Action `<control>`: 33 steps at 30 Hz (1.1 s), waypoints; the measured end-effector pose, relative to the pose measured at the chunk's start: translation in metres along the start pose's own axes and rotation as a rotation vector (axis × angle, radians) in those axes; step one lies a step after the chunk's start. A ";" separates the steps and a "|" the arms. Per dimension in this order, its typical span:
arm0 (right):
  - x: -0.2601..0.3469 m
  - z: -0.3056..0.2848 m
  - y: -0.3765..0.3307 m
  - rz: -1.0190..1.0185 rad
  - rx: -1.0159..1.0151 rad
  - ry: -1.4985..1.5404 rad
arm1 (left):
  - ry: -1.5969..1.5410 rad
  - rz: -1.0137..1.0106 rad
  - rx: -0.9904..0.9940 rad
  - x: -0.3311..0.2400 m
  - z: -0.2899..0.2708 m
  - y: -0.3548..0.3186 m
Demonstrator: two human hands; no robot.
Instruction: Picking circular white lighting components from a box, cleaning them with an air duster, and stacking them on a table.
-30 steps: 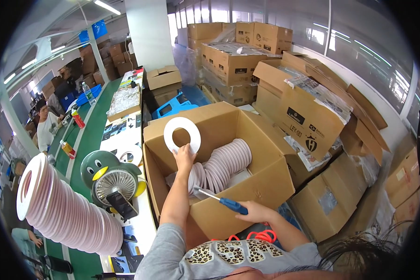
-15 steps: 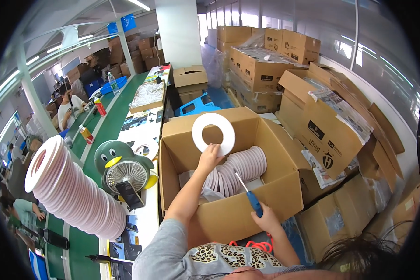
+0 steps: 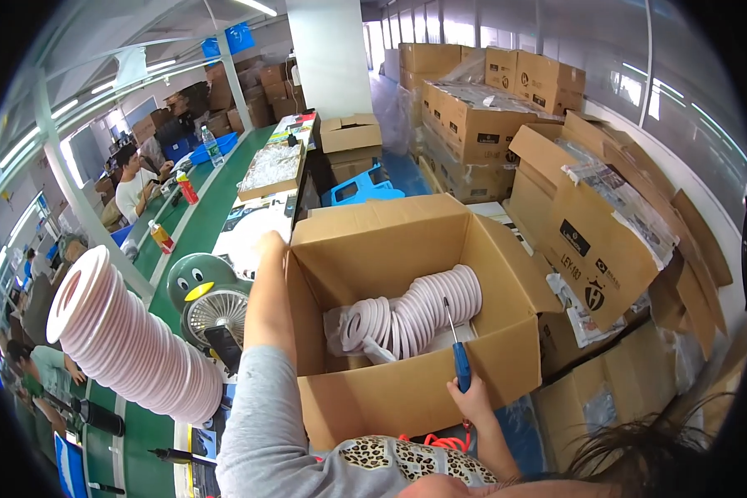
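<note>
The person's right hand [image 3: 471,397] is closed around the blue handle of a screwdriver [image 3: 456,349], at the front wall of an open cardboard box [image 3: 407,398]; the metal tip points up, over the box. Inside the box lies one curved row of white rings [image 3: 415,311], on its side, too many to count. The left hand [image 3: 270,243] is stretched past the left wall of the box, and the box flap hides its fingers (so it cannot be told if this hand holds something).

Left of the box, on the green table [image 3: 153,432], stands one long stack of the same white rings [image 3: 124,340], tilted, and beside it one green fan with a penguin face [image 3: 207,295]. Behind the box there is one blue plastic stool [image 3: 361,184].

To the right, many brown cartons [image 3: 589,224] are stacked, some open, with black printed marks on the sides and crumpled paper on top. Far left, another person in a white shirt [image 3: 133,187] sits at the table.
</note>
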State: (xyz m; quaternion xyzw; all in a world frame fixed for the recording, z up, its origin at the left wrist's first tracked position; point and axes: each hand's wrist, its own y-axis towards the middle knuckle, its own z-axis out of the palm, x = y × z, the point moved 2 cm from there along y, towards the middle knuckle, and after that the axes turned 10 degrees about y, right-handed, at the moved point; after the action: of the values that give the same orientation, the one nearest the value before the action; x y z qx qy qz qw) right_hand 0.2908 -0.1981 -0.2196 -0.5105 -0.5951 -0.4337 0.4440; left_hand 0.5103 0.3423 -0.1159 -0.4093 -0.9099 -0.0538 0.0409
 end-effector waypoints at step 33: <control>-0.023 0.000 0.023 0.055 -0.118 0.032 | -0.210 0.625 0.372 -0.195 0.159 -0.158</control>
State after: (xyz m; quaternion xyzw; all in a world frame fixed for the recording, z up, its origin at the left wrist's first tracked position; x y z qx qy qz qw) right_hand 0.3153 -0.2008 -0.2409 -0.5451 -0.5471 -0.4636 0.4343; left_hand 0.5160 0.1149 -0.3069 -0.6559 -0.7346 0.1699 0.0354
